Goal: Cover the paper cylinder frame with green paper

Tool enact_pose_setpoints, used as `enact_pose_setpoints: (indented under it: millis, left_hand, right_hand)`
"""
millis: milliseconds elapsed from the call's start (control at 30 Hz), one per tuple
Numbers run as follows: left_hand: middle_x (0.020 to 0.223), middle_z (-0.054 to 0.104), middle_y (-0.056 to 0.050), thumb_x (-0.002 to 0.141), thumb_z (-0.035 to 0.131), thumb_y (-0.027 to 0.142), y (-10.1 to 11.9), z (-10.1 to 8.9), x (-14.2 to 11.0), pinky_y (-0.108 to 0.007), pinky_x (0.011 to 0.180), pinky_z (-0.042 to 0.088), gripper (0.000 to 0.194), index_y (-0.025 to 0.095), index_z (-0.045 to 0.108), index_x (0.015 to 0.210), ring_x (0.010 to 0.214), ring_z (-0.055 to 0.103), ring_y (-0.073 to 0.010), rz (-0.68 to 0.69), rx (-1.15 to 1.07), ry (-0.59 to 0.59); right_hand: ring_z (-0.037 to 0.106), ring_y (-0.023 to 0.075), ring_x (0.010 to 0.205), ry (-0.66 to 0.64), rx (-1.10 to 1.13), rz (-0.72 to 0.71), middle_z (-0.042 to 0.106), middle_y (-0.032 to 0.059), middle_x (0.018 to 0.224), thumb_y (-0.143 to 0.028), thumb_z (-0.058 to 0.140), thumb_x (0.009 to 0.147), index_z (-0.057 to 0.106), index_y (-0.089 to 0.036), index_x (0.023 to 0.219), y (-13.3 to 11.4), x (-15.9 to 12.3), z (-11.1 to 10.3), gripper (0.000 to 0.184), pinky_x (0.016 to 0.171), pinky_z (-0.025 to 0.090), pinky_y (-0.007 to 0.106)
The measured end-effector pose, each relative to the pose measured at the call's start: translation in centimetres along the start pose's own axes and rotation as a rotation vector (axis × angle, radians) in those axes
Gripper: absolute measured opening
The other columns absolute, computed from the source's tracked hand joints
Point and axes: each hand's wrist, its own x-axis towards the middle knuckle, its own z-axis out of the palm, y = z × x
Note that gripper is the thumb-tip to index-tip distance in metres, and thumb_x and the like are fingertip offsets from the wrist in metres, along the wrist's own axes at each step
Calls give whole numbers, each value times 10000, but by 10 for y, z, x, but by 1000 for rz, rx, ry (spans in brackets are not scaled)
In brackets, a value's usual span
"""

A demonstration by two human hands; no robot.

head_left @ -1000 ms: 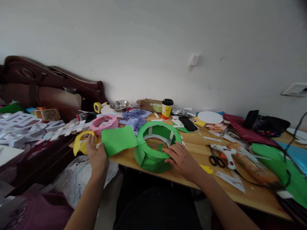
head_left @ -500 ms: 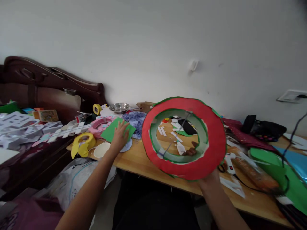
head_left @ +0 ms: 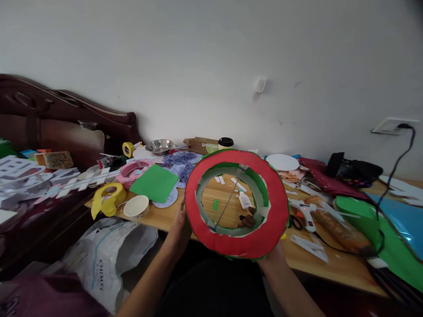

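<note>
A large red and green paper-covered ring (head_left: 277, 224), with a string across its opening, is held up in front of me above the table's near edge. My right hand (head_left: 247, 221) grips its lower right side, fingers curled through the opening. My left hand (head_left: 180, 229) is against its left edge, its fingertips hidden behind the ring. Through the opening I see a white glue bottle (head_left: 244, 200) and a small green scrap (head_left: 216, 204) on the table. Left of the ring lies a green paper sheet (head_left: 154, 182) on a pale blue disc (head_left: 165, 204).
A paper bowl (head_left: 136, 206) and a yellow ring (head_left: 110, 196) sit near the table's (head_left: 280, 264) left edge. A glue gun (head_left: 308, 215), scissors (head_left: 295, 222) and green sheets (head_left: 403, 255) lie at the right. Behind stand a steel bowl (head_left: 159, 146) and a lidded cup (head_left: 225, 143).
My left hand has left the green sheet, now lying flat, and moved right to the ring's edge. The ring has come lower and slightly left in my right hand.
</note>
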Motion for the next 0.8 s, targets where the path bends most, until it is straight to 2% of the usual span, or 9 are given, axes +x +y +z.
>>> enact_pose_setpoints:
  millis: [133,267,400,467,533,600,667,733,800]
  left_hand:
    - [1531,534,-105,691,810,688,9,-2,-5,-478,1144,420,961,306,469,1504,1416,477,-365,-10,-85,22]
    - [1420,627,-126,826,716,649,8,-9,-15,-479,1015,526,745,276,534,1444,1244,625,-341,-127,-147,56]
    - [1177,725,-139,870,742,474,-2,1,-29,-443,892,586,464,181,674,1223,970,720,-281,-333,-273,133]
    - [978,733,-85,866,758,379,-5,9,-34,-437,878,594,336,177,701,1128,858,720,-237,-354,-373,193]
    - [779,667,-16,860,761,318,-5,13,-36,-403,831,605,211,181,711,1012,732,686,-182,-309,-459,251]
    - [666,579,28,846,763,279,-2,9,-34,-332,714,598,128,183,694,896,613,614,-132,-244,-504,288]
    - [611,511,50,821,773,265,1,0,-30,-271,605,556,137,178,667,824,544,546,-106,-201,-511,298]
    - [590,478,59,800,779,256,3,-10,-26,-250,572,536,147,179,654,811,526,526,-101,-177,-492,316]
    - [589,484,55,812,752,241,5,-18,-24,-256,571,542,119,192,644,809,533,540,-112,-177,-456,337]
  right_hand:
    - [563,116,620,-40,52,36,561,-60,658,-365,756,773,678,-227,983,-1,-3,5,264,695,559,321]
    - [529,105,570,-84,100,73,499,-80,614,-366,716,803,663,-242,980,7,0,-1,223,653,539,295]
    - [516,98,524,-124,96,134,479,-93,587,-365,690,839,645,-267,906,26,3,-12,127,632,536,287]
    - [557,115,547,-89,72,168,531,-82,605,-380,710,827,666,-274,933,33,0,-12,155,644,552,307]
    - [660,172,700,-18,20,191,673,-27,757,-443,740,798,697,-278,1026,32,-7,-6,284,703,581,364]
    - [698,240,950,74,-43,106,743,32,1013,-522,751,778,711,-283,1093,22,-19,9,398,792,592,414]
    - [649,248,1128,152,-95,-147,722,34,1180,-562,744,785,724,-291,1091,3,-37,26,409,857,582,393]
    - [613,208,1167,162,-154,-465,690,24,1260,-548,744,809,737,-283,1090,-22,-63,40,387,880,564,320]
    - [653,231,1004,49,-171,-534,717,58,1113,-548,752,818,746,-277,1038,-48,-96,43,350,803,578,362]
